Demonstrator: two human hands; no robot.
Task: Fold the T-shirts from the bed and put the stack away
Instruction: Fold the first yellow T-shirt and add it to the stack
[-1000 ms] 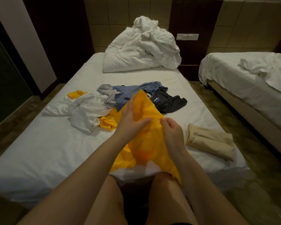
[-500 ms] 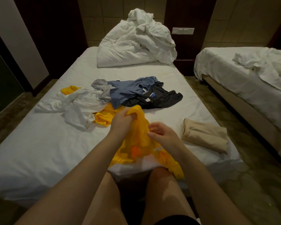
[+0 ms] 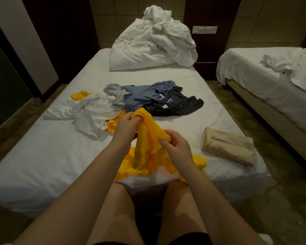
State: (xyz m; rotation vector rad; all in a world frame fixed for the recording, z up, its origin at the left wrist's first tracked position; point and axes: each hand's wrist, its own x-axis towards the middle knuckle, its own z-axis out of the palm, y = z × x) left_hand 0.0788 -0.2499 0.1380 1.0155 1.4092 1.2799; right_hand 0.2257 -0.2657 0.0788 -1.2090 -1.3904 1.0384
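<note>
At the near edge of the bed [image 3: 42, 156], left hand [image 3: 125, 128] and right hand [image 3: 177, 149] each clench the bunched yellow T-shirt [image 3: 147, 133]; loose shirts [image 3: 143, 96] mid-bed, folded beige shirt [image 3: 228, 147] at its right edge.

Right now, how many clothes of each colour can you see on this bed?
Yellow: 2, held shirt and yellow patch under the white
White: 1 white shirt, maybe more, crumpled
Grey: 1 grey shirt
Blue: 1 blue shirt
Black: 1 black shirt
Beige: 1 beige shirt, folded
Total: 7, as far as shows
</note>
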